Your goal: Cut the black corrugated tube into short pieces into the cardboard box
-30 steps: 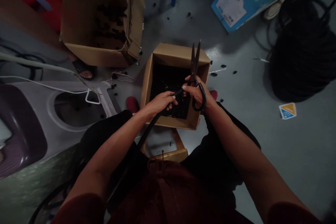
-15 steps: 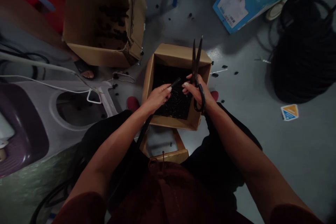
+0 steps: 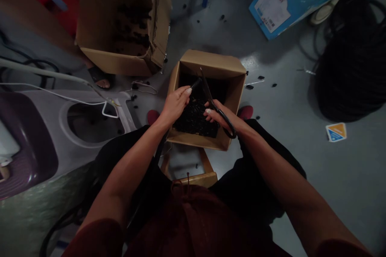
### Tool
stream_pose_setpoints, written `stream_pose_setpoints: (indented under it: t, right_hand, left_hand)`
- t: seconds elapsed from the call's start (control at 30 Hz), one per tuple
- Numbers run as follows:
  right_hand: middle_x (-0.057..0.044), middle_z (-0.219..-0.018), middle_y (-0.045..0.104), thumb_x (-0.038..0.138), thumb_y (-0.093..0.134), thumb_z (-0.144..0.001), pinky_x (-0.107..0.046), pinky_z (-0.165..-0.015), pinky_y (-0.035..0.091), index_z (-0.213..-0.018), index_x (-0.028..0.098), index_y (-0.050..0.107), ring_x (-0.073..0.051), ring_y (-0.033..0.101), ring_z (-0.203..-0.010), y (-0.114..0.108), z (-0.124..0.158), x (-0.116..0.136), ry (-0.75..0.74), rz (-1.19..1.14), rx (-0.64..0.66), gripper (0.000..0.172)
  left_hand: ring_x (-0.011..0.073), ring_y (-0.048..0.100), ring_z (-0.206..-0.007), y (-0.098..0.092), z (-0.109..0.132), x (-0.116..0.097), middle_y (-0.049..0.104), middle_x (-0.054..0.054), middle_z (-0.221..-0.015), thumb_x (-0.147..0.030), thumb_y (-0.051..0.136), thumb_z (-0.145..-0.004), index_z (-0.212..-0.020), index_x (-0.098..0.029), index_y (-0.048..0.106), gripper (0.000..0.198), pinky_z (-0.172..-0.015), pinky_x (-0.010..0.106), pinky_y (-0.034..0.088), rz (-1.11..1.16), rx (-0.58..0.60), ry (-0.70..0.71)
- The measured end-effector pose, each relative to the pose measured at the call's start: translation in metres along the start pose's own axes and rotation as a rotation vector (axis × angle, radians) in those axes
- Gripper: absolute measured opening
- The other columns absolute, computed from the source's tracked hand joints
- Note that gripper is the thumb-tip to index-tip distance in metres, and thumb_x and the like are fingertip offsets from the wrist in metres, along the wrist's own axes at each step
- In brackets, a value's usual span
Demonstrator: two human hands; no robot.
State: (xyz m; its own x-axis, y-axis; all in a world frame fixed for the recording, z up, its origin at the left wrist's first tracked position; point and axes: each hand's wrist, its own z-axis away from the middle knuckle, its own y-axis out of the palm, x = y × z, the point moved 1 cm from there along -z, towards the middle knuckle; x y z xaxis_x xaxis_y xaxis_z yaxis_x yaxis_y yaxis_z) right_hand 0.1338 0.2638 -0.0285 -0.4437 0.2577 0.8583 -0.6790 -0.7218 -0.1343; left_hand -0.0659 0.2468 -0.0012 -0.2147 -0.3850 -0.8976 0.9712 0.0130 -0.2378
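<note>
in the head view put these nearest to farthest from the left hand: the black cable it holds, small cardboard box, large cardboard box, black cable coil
From the left hand, nearest first:
1. Black cable, gripped in that hand
2. Small cardboard box, directly below the hand
3. Large cardboard box, ahead and to the left on the floor
4. Black cable coil, far right on the floor

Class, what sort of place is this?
Likely a small workshop: a coil of black cable, a cardboard box of small black pieces, and scraps scattered over the grey floor.
</note>
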Motion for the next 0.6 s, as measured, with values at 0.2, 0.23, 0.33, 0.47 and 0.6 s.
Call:
stream_pose_setpoints:
  t: [0.2,0.23,0.33,0.47,0.6]
  right_hand:
    - [-0.007,-0.098,0.061,0.056,0.049,-0.086,-0.031,-0.069,0.052,-0.117,0.02,0.044,-0.017,0.063,-0.08,-0.005,0.001,-0.003,0.005,0.067,0.076,0.048]
    - [-0.007,-0.099,0.062,0.056,0.049,-0.086,-0.032,-0.07,0.052,-0.118,0.02,0.045,-0.018,0.063,-0.082,-0.006,0.001,-0.004,0.002,0.086,0.086,0.048]
    - [-0.007,-0.102,0.063,0.057,0.05,-0.086,-0.033,-0.073,0.052,-0.12,0.02,0.046,-0.019,0.063,-0.086,-0.006,0.001,-0.008,-0.018,0.113,0.092,0.05]
    - [-0.009,-0.105,0.062,0.057,0.049,-0.087,-0.035,-0.075,0.052,-0.122,0.02,0.046,-0.02,0.063,-0.089,-0.004,0.0,-0.012,-0.037,0.113,0.095,0.051]
    - [-0.009,-0.105,0.062,0.056,0.05,-0.087,-0.036,-0.075,0.052,-0.121,0.02,0.047,-0.021,0.063,-0.088,-0.004,0.0,-0.01,-0.03,0.118,0.085,0.05]
  left_hand:
    - [0.007,0.036,-0.051,0.0,0.0,0.0,0.042,-0.004,-0.058,-0.043,0.044,-0.09,-0.075,-0.016,0.056,0.033,-0.05,0.021,0.029,0.012,-0.013,0.017]
    - [0.007,0.036,-0.05,-0.001,0.0,0.0,0.042,-0.004,-0.058,-0.043,0.043,-0.091,-0.075,-0.016,0.056,0.033,-0.05,0.021,0.029,0.007,-0.014,0.02]
    - [0.0071,0.037,-0.051,-0.001,0.0,0.0,0.042,-0.004,-0.058,-0.042,0.042,-0.091,-0.075,-0.016,0.056,0.033,-0.05,0.021,0.029,-0.022,0.0,0.027]
    - [0.0071,0.037,-0.052,-0.001,-0.001,0.001,0.043,-0.004,-0.059,-0.041,0.041,-0.092,-0.075,-0.016,0.056,0.033,-0.051,0.021,0.03,-0.055,0.02,0.052]
    - [0.0074,0.037,-0.052,0.0,-0.001,0.001,0.042,-0.003,-0.058,-0.041,0.041,-0.092,-0.069,-0.016,0.051,0.036,-0.052,0.022,0.03,-0.069,0.041,0.059]
